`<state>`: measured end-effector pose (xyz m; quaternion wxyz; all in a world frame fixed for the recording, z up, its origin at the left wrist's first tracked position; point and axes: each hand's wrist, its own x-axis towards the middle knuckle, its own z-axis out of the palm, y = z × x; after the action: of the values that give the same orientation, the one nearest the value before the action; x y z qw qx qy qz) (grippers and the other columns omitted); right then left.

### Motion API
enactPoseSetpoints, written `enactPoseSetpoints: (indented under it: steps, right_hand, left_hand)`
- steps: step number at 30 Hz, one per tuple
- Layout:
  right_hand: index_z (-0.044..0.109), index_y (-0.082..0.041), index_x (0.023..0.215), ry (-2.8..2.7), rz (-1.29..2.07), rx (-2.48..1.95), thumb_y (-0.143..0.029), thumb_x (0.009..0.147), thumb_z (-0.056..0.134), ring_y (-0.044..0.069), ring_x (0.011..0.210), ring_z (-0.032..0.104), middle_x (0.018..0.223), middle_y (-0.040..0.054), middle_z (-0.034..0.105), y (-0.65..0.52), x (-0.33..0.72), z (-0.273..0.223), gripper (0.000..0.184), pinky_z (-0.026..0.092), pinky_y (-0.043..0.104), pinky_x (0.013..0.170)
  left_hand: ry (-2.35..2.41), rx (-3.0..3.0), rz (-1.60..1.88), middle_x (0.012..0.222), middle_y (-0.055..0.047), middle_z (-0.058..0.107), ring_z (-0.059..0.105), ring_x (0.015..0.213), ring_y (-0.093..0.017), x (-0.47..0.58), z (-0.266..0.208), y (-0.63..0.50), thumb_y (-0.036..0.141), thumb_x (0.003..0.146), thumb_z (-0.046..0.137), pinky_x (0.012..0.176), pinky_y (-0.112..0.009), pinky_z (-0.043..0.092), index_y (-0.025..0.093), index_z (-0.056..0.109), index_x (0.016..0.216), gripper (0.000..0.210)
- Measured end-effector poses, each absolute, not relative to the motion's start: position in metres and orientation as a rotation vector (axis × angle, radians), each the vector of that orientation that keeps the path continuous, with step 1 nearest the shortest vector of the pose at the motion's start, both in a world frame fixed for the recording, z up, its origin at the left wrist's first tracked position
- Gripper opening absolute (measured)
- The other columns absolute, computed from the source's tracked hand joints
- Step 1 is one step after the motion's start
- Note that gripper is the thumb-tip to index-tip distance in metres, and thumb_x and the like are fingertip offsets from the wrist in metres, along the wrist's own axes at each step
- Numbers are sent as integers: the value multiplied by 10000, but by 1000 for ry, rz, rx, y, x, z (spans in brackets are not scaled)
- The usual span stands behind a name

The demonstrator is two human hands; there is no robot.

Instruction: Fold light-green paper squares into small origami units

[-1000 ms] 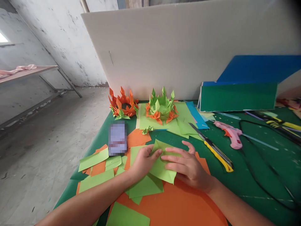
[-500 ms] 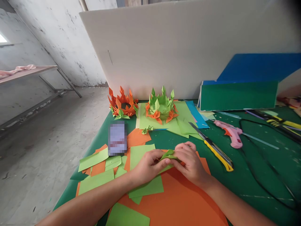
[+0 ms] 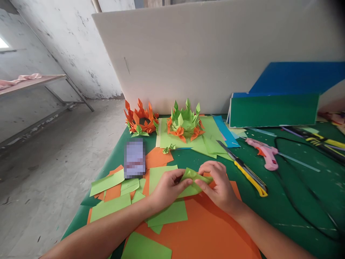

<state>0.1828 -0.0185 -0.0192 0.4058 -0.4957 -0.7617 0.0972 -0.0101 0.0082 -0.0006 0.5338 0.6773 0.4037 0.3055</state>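
Between both hands is a folded piece of green paper (image 3: 189, 175), held above the sheets on the table. My left hand (image 3: 170, 187) pinches its left side, thumb on the near face. On the other side, my right hand (image 3: 217, 184) grips the right end between thumb and fingers. Beneath them lie green paper squares (image 3: 167, 214) and a large orange sheet (image 3: 205, 230). Farther back stand an orange paper crown (image 3: 140, 120) with green trim and a green paper crown (image 3: 186, 122) with orange flowers. A small green paper flower (image 3: 168, 148) rests in front of them.
To the right lie a yellow utility knife (image 3: 249, 176) with its blade out and a pink glue gun (image 3: 265, 154) with a black cord. A blurred flat object (image 3: 134, 158) is at left among paper scraps. A white board (image 3: 188, 57) rises behind the green table (image 3: 296, 201).
The green paper has opened out and tilted, so more of its face shows. My fingers have shifted slightly along it, the right hand's thumb now lower on its edge.
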Motion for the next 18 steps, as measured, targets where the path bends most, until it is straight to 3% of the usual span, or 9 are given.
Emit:
enactPoseSetpoints:
  steps: [4,7,13,18]
  right_hand:
    - [497,-240,1153,-1694,489,-1228,-490,853,611,256,1058,570,1082,84,604,-16,185,-24,407,455,392,914]
    - [440,-238,1288,-1569,733,-1180,-537,805,654,258,1041,601,1119,95,617,-13,186,-28,607,508,388,892]
    - [660,-268,1121,-1583,1140,-1067,-400,845,662,263,1068,644,1130,59,702,-15,183,-25,305,527,418,940]
    - [711,-283,1107,-1543,1254,-1018,-389,859,644,274,1052,666,1116,38,727,-15,181,-19,278,524,454,954]
  left_hand:
    - [974,1412,829,611,51,377,327,562,-89,-10,-1,8,458,811,636,517,-232,265,178,505,696,330]
    - [964,1231,885,622,55,446,373,549,-81,-9,0,8,445,797,669,511,-214,292,191,541,817,285]
    - [914,1141,946,738,9,575,506,655,-101,-6,0,7,387,757,731,593,-230,405,168,601,720,257]
    - [858,1094,909,750,0,587,555,711,-118,-5,-3,6,353,744,750,658,-251,455,159,625,718,232]
